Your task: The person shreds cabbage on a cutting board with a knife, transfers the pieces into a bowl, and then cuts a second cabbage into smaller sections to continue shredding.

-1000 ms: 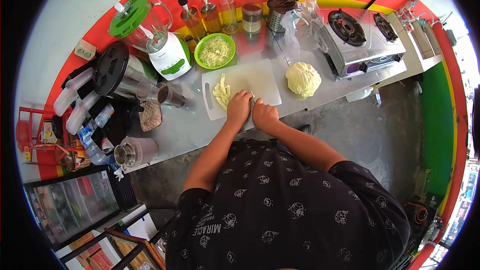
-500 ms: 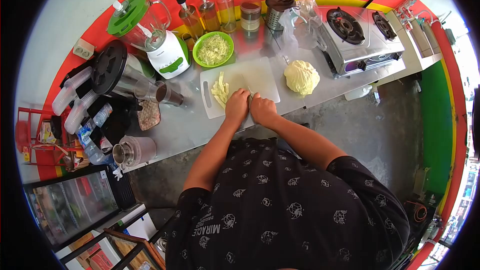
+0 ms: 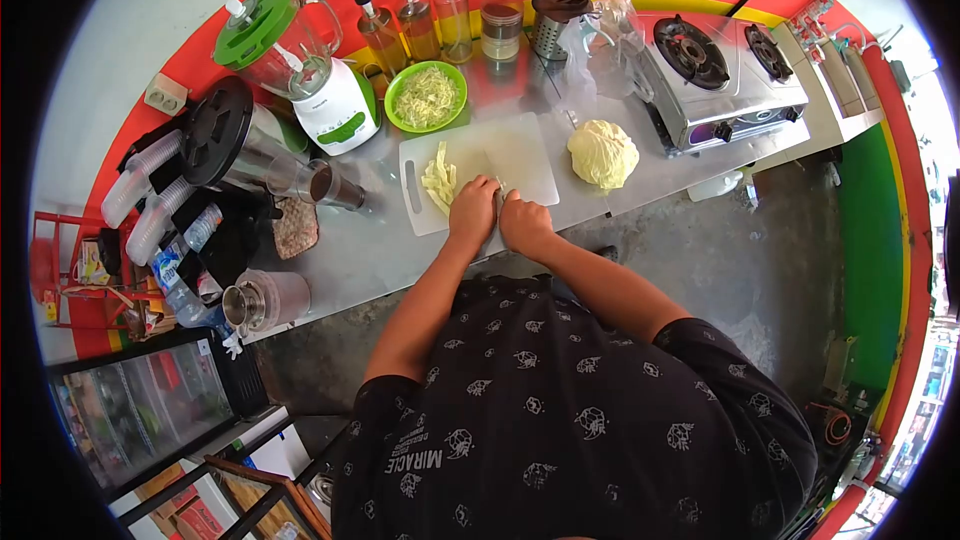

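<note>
On a white cutting board [image 3: 527, 145] my two hands meet near the front edge. My right hand [image 3: 526, 224] is closed around the handle of a knife [image 3: 496, 170], whose thin blade points away from me over the board. Just left of it, my left hand [image 3: 473, 212] has its fingers curled against the board beside the knife; what lies under them is hidden. Pale cabbage strips [image 3: 438, 180] lie on the board left of that hand. To the right of the board sits a cabbage head [image 3: 603, 154]. A green bowl [image 3: 393, 116] behind the board holds shredded cabbage.
A blender [image 3: 338, 110], several pump bottles [image 3: 416, 25] and a jar [image 3: 501, 32] stand along the back. At right is a two-burner gas stove [image 3: 735, 90], with a plastic bag [image 3: 580, 70] beside it. Cups, a clear pitcher and a steel container [image 3: 265, 302] crowd the left.
Both hands stay almost in the same place at the knife. The view has shifted very slightly; nothing else has visibly moved.
</note>
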Motion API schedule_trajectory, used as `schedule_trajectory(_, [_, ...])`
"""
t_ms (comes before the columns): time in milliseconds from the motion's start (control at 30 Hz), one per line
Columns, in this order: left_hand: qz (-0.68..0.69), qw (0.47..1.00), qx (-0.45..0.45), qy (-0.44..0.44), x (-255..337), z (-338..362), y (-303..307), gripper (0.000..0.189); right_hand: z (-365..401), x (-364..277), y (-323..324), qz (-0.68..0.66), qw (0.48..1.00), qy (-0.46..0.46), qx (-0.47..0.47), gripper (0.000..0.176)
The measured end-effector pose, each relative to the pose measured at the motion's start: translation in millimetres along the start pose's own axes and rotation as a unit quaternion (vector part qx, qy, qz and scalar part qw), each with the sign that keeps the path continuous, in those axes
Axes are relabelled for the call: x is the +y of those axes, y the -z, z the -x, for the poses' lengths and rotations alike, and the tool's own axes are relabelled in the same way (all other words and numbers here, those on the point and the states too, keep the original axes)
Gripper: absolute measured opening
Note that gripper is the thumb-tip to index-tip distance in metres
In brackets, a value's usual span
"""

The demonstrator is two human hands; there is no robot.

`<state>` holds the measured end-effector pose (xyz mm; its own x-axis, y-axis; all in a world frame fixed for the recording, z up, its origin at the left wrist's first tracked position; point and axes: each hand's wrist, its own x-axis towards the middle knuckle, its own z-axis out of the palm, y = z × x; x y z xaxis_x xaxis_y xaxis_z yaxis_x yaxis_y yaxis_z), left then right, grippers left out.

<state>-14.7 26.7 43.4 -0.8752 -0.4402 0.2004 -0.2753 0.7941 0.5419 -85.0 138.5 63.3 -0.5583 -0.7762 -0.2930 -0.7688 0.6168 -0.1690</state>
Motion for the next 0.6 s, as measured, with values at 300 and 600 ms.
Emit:
schedule_trajectory(300, [0.041, 0.999, 0.014, 0.01, -4.4, 0.4, -3.2, 0.012, -4.2, 2.8, -1.0, 0.02, 1.0, 0.011, 0.001, 0.024])
schedule_trajectory(600, [0.065, 0.997, 0.033, -0.002, -5.3, 0.8, -3.2, 0.007, -6.3, 4.5, -3.4, 0.027, 0.999, 0.016, 0.015, 0.02])
